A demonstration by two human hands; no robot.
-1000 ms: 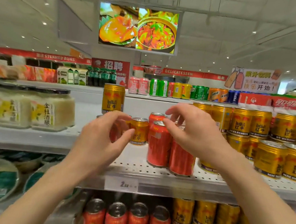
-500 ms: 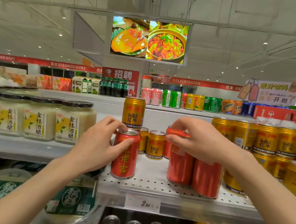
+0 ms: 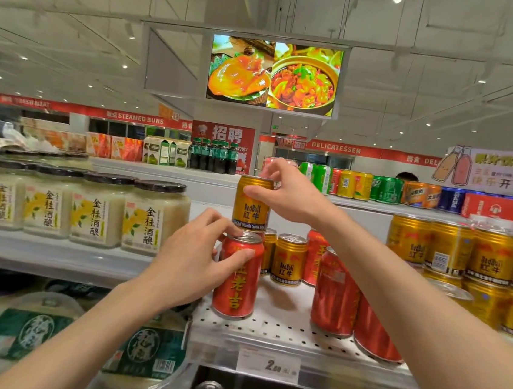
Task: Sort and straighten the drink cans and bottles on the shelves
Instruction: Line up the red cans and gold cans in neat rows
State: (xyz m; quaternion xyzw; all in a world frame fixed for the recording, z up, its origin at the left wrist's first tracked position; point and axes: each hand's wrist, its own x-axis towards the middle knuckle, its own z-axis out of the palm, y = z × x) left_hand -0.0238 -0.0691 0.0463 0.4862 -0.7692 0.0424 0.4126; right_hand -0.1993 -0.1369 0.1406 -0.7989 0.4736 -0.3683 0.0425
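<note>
Steadying the red can [image 3: 237, 276] in a left hand [image 3: 192, 266] grip, right hand [image 3: 290, 194] pinches the gold can [image 3: 251, 203], seemingly to clear this mis-shelved stray.

The red can [image 3: 236, 282] with yellow Chinese characters stands upright near the front edge of the perforated white shelf [image 3: 279, 326] — the landmark here. Behind it on the shelf a tall gold can [image 3: 251, 205] marked "RedBull" rises upright above the red can's silver top. Further back stand shorter gold cans [image 3: 289, 259], upright, and to the right of the red can a cluster of red cans [image 3: 336, 293] stands near the shelf's front, the nearest one partly hidden. At the shelf's right end, stacked gold cans [image 3: 492, 255] sit in two tiers — labels facing mostly forward.
</note>
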